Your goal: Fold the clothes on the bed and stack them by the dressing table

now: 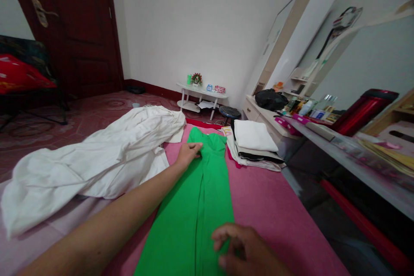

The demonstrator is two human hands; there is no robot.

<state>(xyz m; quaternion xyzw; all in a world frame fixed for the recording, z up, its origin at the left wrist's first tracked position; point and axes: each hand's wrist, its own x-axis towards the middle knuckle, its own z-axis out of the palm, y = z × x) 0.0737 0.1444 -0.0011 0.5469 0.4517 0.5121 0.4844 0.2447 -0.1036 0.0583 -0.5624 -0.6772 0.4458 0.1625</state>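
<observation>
A pair of green trousers [213, 185] lies lengthwise on the pink bed sheet [258, 207], legs toward me and the bunched upper end away. My left hand [188, 155] reaches far forward to the left side of that upper end, its fingertips at the cloth. Its fingers look stretched out and slightly apart. Closer to me, my right hand [247, 246] hovers over or just touches the right edge of the trousers, fingers curved but apart, with nothing held. It is a little blurred.
Rumpled white clothing [106, 151] lies along the left of the bed. A folded clothes stack [255, 142] sits at the far right corner. A dressing table [268, 114] with bottles and a clear-sided shelf [362, 155] flank the right. Beyond stand a stool [230, 112] and a low white table [200, 90].
</observation>
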